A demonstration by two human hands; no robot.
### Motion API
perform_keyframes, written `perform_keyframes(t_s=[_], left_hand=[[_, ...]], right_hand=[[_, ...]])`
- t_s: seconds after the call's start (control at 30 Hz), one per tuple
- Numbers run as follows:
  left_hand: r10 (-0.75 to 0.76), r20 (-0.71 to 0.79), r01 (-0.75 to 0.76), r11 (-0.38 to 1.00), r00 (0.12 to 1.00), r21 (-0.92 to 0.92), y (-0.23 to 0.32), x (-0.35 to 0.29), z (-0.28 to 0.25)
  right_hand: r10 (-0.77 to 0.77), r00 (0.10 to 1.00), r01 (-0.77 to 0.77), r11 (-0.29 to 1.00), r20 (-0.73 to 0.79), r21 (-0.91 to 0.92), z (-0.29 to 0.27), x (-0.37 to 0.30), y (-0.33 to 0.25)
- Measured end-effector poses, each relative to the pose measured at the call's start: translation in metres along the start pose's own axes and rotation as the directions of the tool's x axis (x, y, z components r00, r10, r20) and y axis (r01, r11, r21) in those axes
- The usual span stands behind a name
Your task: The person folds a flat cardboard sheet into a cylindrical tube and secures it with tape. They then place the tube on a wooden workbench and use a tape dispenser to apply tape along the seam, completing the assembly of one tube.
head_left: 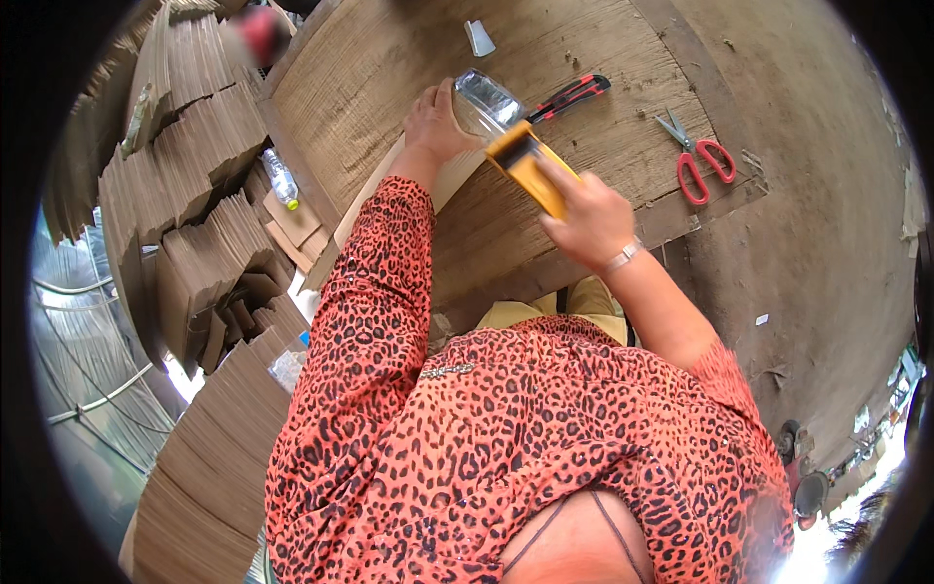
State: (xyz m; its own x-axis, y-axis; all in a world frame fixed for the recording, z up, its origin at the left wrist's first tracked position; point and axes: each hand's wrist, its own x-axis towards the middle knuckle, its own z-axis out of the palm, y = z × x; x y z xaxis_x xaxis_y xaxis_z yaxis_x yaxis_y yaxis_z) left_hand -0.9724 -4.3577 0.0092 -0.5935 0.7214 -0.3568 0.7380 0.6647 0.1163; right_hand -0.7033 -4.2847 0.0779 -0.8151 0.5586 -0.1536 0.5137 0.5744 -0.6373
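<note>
My right hand (589, 219) grips a yellow tape dispenser (530, 165) with a clear tape roll (486, 97) at its far end. The dispenser rests on a long strip of flat cardboard (452, 180) lying on the wooden board table (389, 68). My left hand (436, 122) lies flat on the cardboard just left of the dispenser, fingers spread and pressing down. Both forearms reach in from below, the left in a red leopard-print sleeve.
Red-handled scissors (699, 156) lie at the table's right edge. A red and black utility knife (574, 95) sits behind the dispenser. Stacks of flat cardboard (195, 165) fill the left side, with a plastic bottle (280, 178) among them. Bare ground (827, 243) lies to the right.
</note>
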Motion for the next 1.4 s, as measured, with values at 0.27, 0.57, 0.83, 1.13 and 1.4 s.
perform_keyframes(t_s=[0.27,0.57,0.83,1.13,1.4], left_hand=[[0.026,0.08,-0.019,0.996,0.996,-0.086,-0.005,0.012,0.002],[0.303,0.244,-0.123,0.823,0.921,-0.555,-0.013,0.067,-0.034],[0.484,0.545,0.198,0.596,0.685,-0.778,0.04,0.008,-0.007],[0.472,0.542,0.063,0.711,0.695,-0.701,0.035,-0.027,0.04],[0.227,-0.149,-0.222,0.974,0.962,0.051,0.011,-0.064,0.065]], right_hand=[[0.085,0.993,-0.071,0.984,0.08,-0.162,0.023,-0.047,0.065],[0.11,0.992,-0.099,0.982,0.062,-0.16,0.034,0.061,0.059],[0.06,0.996,-0.065,0.995,-0.068,-0.078,0.011,-0.063,0.083],[0.172,0.983,-0.175,0.984,-0.056,-0.044,0.032,-0.134,0.079],[0.148,0.988,-0.144,0.984,-0.04,0.101,0.069,-0.022,0.008]])
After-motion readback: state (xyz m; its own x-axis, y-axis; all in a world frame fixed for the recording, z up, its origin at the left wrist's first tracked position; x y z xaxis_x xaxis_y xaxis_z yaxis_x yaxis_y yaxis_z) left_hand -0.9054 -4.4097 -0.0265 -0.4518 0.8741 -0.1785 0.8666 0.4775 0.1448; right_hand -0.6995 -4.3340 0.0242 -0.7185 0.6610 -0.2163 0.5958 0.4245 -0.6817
